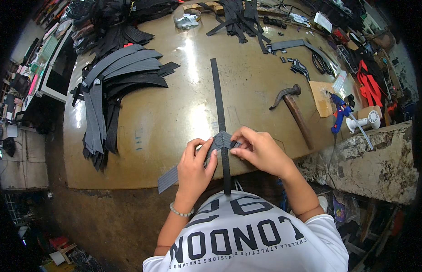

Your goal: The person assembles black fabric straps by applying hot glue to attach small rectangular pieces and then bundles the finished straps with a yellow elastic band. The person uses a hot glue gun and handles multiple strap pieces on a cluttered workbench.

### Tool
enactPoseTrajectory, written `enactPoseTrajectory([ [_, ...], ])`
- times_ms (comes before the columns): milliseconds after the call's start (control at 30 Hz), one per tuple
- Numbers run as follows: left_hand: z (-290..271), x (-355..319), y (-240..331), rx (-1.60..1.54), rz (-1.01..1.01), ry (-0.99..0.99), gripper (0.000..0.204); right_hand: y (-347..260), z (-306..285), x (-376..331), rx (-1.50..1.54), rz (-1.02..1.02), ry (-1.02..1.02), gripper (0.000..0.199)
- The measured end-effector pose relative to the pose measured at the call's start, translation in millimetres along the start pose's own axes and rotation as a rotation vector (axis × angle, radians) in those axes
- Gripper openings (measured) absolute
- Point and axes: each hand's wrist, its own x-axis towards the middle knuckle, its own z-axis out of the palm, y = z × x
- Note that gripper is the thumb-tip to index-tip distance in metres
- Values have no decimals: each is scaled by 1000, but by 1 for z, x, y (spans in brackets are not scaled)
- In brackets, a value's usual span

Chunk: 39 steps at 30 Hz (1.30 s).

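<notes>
A grey ribbed webbing strap (168,178) lies at the near table edge, its folded, layered part between my hands. My left hand (196,165) presses and grips that fold from the left, thumb and fingers on it. From the right, my right hand (264,152) has its fingers closed in a pinch at the fold's dark end. A long narrow black strip (218,95) runs away from me along the table, passes the fold and hangs over the near edge. Whether the strip goes through or over the fold is hard to make out.
Grey and black straps (124,72) lie piled at the left. To the right are a hammer (293,111), a blue glue gun (341,111) with its cord, a white spool (370,120) and brown cardboard (320,97). A clear tub (187,19) stands at the far side.
</notes>
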Motion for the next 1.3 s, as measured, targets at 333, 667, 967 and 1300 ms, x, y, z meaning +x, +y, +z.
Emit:
enactPoseTrajectory([
  [333,-2,0,-1,37,75,21,31,-5,5,-13,-19,-174,55,13],
  [667,-3,-1,0,22,43,8,30,8,17,-1,-62,-50,61,15],
  [967,0,-3,-1,10,29,2,29,19,22,5,-292,-239,154,18],
  [1300,-42,-34,-9,23,326,-112,39,29,28,8,-115,-181,222,15],
])
